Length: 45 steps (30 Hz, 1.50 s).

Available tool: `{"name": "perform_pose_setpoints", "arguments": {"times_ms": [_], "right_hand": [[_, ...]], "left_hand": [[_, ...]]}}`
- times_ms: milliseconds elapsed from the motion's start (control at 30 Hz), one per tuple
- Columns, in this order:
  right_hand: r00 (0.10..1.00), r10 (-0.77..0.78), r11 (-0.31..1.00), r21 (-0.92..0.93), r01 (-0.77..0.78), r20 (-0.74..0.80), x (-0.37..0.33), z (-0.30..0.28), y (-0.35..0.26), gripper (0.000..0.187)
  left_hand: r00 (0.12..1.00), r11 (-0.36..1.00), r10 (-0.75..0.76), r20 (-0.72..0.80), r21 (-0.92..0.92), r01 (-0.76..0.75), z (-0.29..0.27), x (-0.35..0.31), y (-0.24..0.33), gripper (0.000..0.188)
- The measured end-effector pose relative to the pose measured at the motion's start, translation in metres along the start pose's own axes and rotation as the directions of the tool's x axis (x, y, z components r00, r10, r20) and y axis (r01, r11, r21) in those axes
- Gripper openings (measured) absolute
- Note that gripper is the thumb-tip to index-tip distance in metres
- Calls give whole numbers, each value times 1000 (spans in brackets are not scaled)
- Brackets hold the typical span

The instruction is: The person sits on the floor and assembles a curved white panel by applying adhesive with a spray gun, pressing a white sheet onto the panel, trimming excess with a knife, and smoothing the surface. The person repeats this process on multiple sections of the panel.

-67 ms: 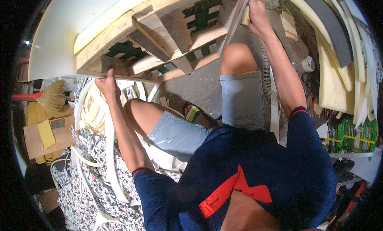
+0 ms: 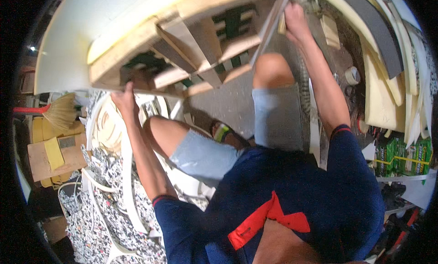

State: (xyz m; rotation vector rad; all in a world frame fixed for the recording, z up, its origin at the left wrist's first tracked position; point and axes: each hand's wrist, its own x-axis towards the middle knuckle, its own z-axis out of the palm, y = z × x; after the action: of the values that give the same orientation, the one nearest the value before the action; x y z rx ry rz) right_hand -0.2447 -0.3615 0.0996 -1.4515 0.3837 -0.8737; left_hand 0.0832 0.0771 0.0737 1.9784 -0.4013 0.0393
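Observation:
A tilted wooden furniture frame (image 2: 207, 65), with slats and dark green webbing inside, fills the upper middle. Yellow foam (image 2: 107, 33) covers its upper side, and a large pale sheet (image 2: 59, 49) is at its far left. My left hand (image 2: 124, 99) grips the lower left edge, thumb up against the wood and its other fingers hidden underneath. At the other end, my right hand (image 2: 295, 21) is closed on the edge of the upright side panel (image 2: 269, 29), its fingertips out of sight. Motion smears the frame a little.
Speckled foam scraps (image 2: 98, 214) and pale offcut strips (image 2: 133, 200) lie at my left, near a straw broom (image 2: 61, 111). Foam sheets (image 2: 385, 86) lean at the right. A tape roll (image 2: 352, 75) and a wood block (image 2: 330, 31) lie right of my arm. My bent knees are below the frame.
The wooden frame has shifted slightly right and down at its left end, my left hand moving with it. My right hand has moved slightly, still holding the panel.

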Motion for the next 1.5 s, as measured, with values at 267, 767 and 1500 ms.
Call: {"name": "perform_pose_setpoints", "arguments": {"times_ms": [267,767,1500], "right_hand": [[926,102,994,-9,-113,-362,-95,-48,-53,48],[945,-327,431,-890,149,0,-303,-92,-143,57],[921,-360,136,-968,213,152,-254,-100,-186,60]], "left_hand": [[987,959,139,-76,-238,-153,13,-27,11,36],[980,981,178,-91,92,-169,-10,-63,10,44],[128,206,941,313,-228,-952,95,-144,456,32]]}}
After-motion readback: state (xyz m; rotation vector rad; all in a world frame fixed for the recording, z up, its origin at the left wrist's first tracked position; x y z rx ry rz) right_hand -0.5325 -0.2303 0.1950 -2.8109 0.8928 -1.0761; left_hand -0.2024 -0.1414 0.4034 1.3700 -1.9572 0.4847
